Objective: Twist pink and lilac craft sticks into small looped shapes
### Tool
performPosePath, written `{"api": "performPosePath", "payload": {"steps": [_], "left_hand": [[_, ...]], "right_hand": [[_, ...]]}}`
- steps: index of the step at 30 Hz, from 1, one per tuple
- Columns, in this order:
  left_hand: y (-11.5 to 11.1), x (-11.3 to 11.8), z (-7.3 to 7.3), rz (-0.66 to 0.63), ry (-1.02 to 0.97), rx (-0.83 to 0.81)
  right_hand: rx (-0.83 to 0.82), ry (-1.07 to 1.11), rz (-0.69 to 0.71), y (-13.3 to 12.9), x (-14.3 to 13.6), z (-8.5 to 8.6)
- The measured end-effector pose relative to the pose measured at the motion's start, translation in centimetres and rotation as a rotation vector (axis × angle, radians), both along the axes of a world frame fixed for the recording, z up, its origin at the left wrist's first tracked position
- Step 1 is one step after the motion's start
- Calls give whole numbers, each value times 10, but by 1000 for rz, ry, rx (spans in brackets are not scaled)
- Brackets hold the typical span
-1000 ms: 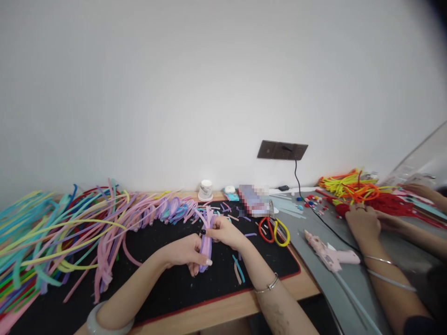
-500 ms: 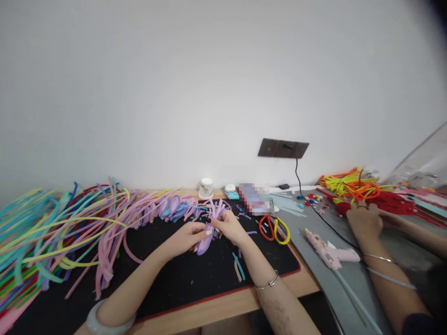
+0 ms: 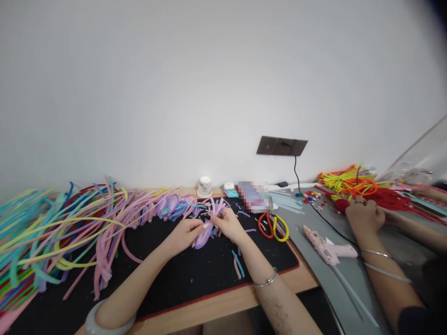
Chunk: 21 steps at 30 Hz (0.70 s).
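Observation:
Between my two hands is a looped bundle of pink and purple pipe cleaners (image 3: 203,239), held over a black mat (image 3: 167,288). My left hand (image 3: 186,236) pinches the bundle's left side with thumb and fingers. My right hand (image 3: 226,225) closes round its upper part, the thumb close to the left thumb. Loose ends of the bundle fan out above the right fingers. Behind it lies a row of similar pink, purple and blue looped pieces (image 3: 172,207). Cut bits of pipe cleaner (image 3: 238,264) lie on the mat near my right wrist.
Long pipe cleaners (image 3: 70,232) in many colours cover the left side. Scissors (image 3: 274,227), a paper cup (image 3: 205,187) and a pink glue gun (image 3: 328,246) with its black cord are nearby. At right, another person's hands (image 3: 365,216) work beside red and yellow pipe cleaners (image 3: 349,181).
The looped end of the bundle has swung slightly up and left, and my left fingers have shifted a little on it. At far right, another hand has come into view.

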<state>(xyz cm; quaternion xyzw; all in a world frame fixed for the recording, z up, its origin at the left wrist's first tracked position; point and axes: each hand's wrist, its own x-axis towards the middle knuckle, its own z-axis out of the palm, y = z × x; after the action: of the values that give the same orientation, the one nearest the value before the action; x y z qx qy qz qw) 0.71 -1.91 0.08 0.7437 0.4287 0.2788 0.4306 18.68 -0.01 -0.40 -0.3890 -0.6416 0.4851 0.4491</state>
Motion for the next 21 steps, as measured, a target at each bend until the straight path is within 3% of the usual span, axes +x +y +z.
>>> {"api": "performPosePath", "payload": {"steps": [6, 16, 21], "left_hand": [[-3, 4, 5, -76, -112, -156], [-3, -2, -3, -297, -5, -285], [-3, -4, -4, -332, -29, -311]], "right_hand": [[-4, -12, 24, -2, -1, 0], [-50, -37, 32, -8, -3, 6], [-47, -8, 33, -6, -4, 5]]}}
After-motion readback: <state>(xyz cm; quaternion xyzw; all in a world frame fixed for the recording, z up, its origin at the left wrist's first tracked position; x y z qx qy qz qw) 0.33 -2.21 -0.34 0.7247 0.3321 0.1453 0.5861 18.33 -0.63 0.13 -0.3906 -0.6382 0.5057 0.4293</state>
